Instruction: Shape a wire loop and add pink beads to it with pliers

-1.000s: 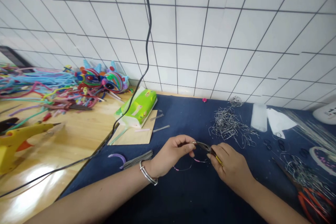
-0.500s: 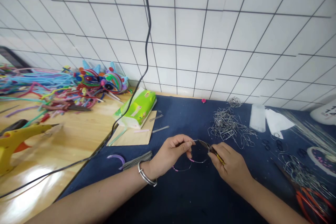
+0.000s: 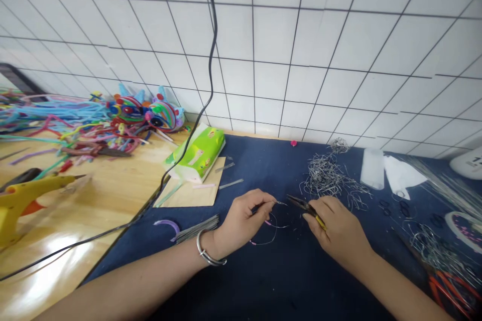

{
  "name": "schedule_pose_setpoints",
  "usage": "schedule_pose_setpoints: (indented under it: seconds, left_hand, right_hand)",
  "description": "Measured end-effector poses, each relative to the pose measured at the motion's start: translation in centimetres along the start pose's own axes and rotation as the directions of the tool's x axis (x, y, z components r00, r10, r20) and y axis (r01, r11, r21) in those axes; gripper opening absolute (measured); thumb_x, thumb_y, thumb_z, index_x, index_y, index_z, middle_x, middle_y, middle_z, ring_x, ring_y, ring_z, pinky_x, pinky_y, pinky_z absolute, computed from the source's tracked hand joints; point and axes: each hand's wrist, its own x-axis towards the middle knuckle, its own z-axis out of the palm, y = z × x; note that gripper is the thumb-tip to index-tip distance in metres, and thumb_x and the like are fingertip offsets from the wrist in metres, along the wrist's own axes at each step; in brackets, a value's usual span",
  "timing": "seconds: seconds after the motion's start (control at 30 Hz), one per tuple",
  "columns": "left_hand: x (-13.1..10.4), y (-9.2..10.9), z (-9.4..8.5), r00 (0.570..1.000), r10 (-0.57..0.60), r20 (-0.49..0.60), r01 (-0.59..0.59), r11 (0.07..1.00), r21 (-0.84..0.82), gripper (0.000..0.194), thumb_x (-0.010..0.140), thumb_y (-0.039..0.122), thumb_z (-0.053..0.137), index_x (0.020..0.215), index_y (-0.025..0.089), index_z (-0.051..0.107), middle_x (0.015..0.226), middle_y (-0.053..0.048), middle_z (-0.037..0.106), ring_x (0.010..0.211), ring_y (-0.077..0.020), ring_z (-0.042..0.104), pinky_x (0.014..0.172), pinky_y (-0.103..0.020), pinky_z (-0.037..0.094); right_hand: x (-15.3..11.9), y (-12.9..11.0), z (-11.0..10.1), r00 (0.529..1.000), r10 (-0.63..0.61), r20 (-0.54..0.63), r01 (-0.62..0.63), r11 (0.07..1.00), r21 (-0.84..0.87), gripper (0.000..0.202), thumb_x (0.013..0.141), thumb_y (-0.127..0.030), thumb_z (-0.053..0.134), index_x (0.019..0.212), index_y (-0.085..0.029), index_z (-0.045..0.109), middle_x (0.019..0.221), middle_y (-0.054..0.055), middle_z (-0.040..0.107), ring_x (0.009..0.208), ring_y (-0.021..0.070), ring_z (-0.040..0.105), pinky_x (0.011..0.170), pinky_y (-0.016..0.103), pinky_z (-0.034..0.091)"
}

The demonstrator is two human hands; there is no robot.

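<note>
My left hand pinches a thin metal wire between thumb and forefinger, and the wire's tip sticks out to the right. Below the fingers hangs a curved loop of beaded wire with small pink beads on it. My right hand is wrapped round a pair of pliers with yellow-and-black handles. The dark jaws of the pliers point left and lie a short way right of the wire tip, apart from it. A silver bangle circles my left wrist.
A tangle of bent wires lies beyond my right hand. Red-handled pliers and more wires are at right. A green tissue pack, a yellow glue gun and colourful pipe cleaners are at left. A black cable hangs down.
The pliers have come away from the wire and moved slightly right, leaving a gap at the wire's tip. My left hand still holds the wire, and the beaded loop has shifted a little.
</note>
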Motion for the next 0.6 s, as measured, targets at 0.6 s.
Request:
schedule_pose_setpoints:
  seconds: [0.6]
  left_hand:
    - [-0.5, -0.3, 0.1, 0.971, 0.236, 0.041, -0.239, 0.956, 0.168, 0.021, 0.086, 0.015, 0.044, 0.1, 0.016, 0.059, 0.082, -0.007, 0.062, 0.077, -0.0147, 0.055, 0.07, -0.029, 0.045]
  right_hand:
    - [0.0, -2.0, -2.3, 0.994, -0.103, 0.028, 0.106, 0.983, -0.151, 0.019, 0.084, -0.03, 0.046, 0.087, -0.017, 0.059, 0.072, 0.006, 0.051, 0.068, 0.0166, 0.044, 0.066, 0.03, 0.036]
